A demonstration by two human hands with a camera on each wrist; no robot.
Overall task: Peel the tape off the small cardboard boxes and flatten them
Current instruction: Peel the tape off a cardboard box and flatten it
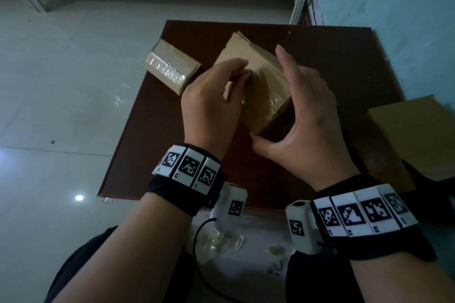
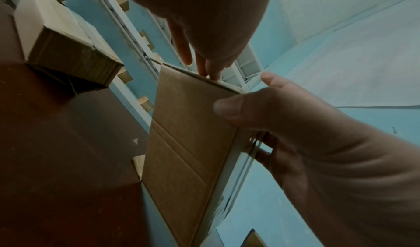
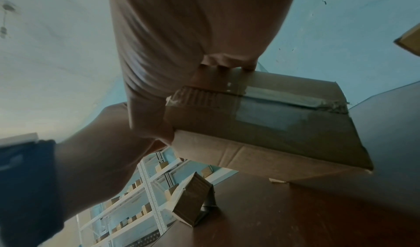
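While both hands work at one box, the items stand thus:

Box in hand: a small cardboard box (image 1: 256,86) tilted on the brown desk (image 1: 152,135), one lower corner down on the surface, near the desk's middle.
Tape: clear tape (image 3: 279,98) runs over the box's top seam and down its end face; a glossy strip also shows on the top in the head view.
Left hand: left hand (image 1: 211,103) lies on the top of the box, fingers (image 1: 240,69) curled with thumb and fingertips pinched together at the taped seam; whether they have a tape edge cannot be told.
Right hand: right hand (image 1: 310,115) clasps the box from the right, thumb at the near corner, fingers up along the far side.
Second box: another taped box (image 1: 171,69) rests at the desk's far left edge, apart from the first.
Flat cardboard: a sheet (image 1: 413,135) lies right of the desk.
Floor: pale tiles (image 1: 61,81).
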